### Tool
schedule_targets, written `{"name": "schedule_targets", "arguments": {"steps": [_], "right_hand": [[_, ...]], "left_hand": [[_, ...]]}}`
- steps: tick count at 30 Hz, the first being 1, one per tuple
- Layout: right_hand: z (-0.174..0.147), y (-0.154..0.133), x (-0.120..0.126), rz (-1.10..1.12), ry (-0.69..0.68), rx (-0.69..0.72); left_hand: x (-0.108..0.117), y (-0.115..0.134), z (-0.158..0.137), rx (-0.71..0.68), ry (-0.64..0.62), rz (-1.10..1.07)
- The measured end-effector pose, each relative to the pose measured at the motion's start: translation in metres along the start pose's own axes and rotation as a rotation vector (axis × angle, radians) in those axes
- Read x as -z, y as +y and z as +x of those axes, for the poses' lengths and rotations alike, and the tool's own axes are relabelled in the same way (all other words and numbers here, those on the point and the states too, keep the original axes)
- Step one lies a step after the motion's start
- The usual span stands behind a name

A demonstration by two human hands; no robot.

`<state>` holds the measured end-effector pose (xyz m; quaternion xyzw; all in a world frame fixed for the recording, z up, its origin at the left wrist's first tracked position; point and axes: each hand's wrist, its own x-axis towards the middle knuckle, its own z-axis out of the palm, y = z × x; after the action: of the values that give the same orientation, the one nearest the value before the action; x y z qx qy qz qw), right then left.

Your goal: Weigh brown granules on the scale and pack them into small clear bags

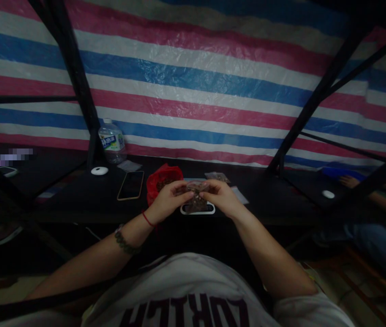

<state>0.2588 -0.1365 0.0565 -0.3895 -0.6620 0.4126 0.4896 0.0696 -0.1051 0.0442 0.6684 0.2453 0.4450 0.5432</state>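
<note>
Between my two hands is a small clear plastic bag [197, 203] with brown bits in it. My left hand [170, 198] pinches its upper left edge with thumb and fingers, and my right hand [220, 196] pinches the upper right. Under the bag, a white digital scale [212, 210] shows in part; whether the bag touches it I cannot tell. Just left of my left hand stands an open red bag [152, 184] holding similar brown pieces [164, 182]. Behind my right hand lies another filled clear bag [217, 176], with a whitish packet [240, 195] beside it.
On the black table are a phone [130, 185], a white rounded device [99, 170], flat clear bags [129, 165] and a large plastic bottle [112, 145]. Dark metal posts [80, 91] flank me before a striped sheet [193, 91]. At right, a person's hand [349, 181] is near a blue container [341, 173].
</note>
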Motion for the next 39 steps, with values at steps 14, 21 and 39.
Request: {"name": "schedule_targets", "arguments": {"steps": [14,21,39], "right_hand": [[-0.002,-0.007,0.002,-0.125,0.069,-0.024],[-0.009,-0.027,0.009,-0.392,0.015,0.172],[-0.007,-0.022,0.007,-0.374,0.044,0.121]], "left_hand": [[0.007,0.007,-0.003,-0.165,0.134,0.271],[0.009,0.017,-0.003,-0.378,0.095,0.351],[0.003,0.012,-0.008,-0.263,0.114,0.511]]}}
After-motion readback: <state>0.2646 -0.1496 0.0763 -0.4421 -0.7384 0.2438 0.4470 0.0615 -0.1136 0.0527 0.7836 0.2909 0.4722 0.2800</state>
